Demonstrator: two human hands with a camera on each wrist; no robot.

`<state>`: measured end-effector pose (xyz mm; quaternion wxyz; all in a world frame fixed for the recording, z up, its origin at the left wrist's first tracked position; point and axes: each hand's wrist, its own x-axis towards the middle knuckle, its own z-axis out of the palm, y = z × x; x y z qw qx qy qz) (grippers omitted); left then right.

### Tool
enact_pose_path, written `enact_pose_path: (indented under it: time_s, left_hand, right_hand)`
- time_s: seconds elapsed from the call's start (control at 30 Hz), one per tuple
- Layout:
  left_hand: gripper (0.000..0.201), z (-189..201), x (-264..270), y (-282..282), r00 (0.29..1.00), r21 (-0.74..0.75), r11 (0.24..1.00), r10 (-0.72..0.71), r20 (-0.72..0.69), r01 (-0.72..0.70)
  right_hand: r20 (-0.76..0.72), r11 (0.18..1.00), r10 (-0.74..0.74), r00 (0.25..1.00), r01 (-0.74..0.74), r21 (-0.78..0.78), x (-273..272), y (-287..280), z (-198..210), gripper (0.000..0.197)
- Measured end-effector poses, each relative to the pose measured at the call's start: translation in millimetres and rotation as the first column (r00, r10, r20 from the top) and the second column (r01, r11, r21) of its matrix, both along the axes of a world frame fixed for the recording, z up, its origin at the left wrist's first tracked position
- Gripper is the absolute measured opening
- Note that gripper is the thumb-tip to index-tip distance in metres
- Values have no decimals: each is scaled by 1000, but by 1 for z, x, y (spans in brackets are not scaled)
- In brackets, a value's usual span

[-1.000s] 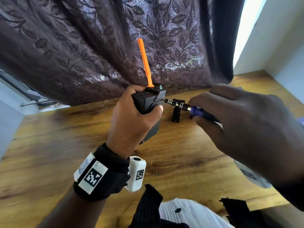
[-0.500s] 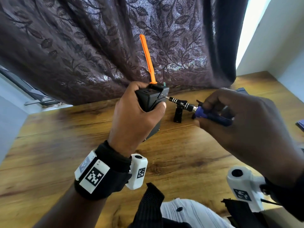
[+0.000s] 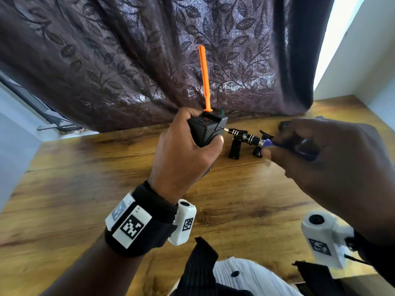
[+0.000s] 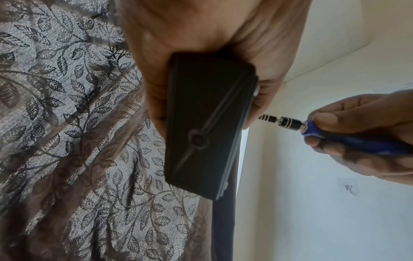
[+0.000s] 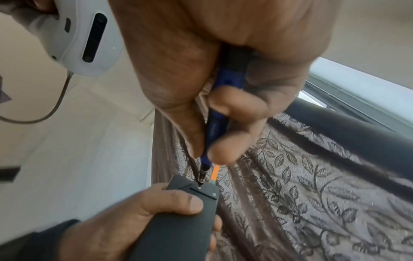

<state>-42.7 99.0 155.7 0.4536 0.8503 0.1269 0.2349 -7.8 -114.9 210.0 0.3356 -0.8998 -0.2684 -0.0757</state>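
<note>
My left hand (image 3: 183, 150) grips a black box-shaped device (image 3: 207, 130) upright above the wooden table (image 3: 85, 178); an orange antenna (image 3: 204, 77) rises from its top. The device's flat black back (image 4: 201, 127) fills the left wrist view. My right hand (image 3: 320, 159) pinches a screwdriver with a blue handle (image 4: 348, 141) and a black-and-silver shaft (image 3: 243, 135). Its tip sits on a small screw in the device's side (image 5: 199, 187). The blue handle (image 5: 225, 84) runs through my curled right fingers (image 5: 234, 104).
Two small black parts (image 3: 235, 148) stand on the table just behind the screwdriver, and another dark object (image 3: 284, 124) lies further right. A dark leaf-patterned curtain (image 3: 128, 60) hangs at the table's far edge. White walls (image 3: 363, 60) close the right side.
My right hand has drawn back to the right and its wrist camera has come into view. The screwdriver tip stays at the device's side. The left hand holds still.
</note>
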Motion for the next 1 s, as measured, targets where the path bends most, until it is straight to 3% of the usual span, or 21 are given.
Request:
enact_pose_path:
  time_s: [0.27,0.37,0.5,0.63,0.8,0.87,1.0]
  left_hand:
    - [36,-1,-1,0,1000,-3,1000,4,-12,-4]
    - [36,-2,0,0,1000,3,1000,-3,-15,3]
    - [38,-2,-1,1,1000,33,999,6,-15,-6]
    - [37,-1,1,2,1000,60,998,19,-19,-18]
    - [37,0,3,2,1000,111,994,-6,-9,7]
    - [38,1,3,3,1000,135,991,-17,-3,18]
    - [40,3,2,6,999,147,988,-46,3,45]
  right_hand:
    - [-62,998,12,998,-15,-59,0,7,2,32]
    - [-13,1000,-10,1000,9,-21,2,5,-3,21]
    - [-19,1000,3,1000,-3,-4,4,3,-8,50]
    - [-55,1000,0,998,0,4,4,6,-11,29]
    - [107,999,-25,994,30,-45,1,2,-14,25]
    - [59,999,-9,998,12,-41,1,1,-11,28]
    - [-264,992,87,961,-60,108,5,2,-13,41]
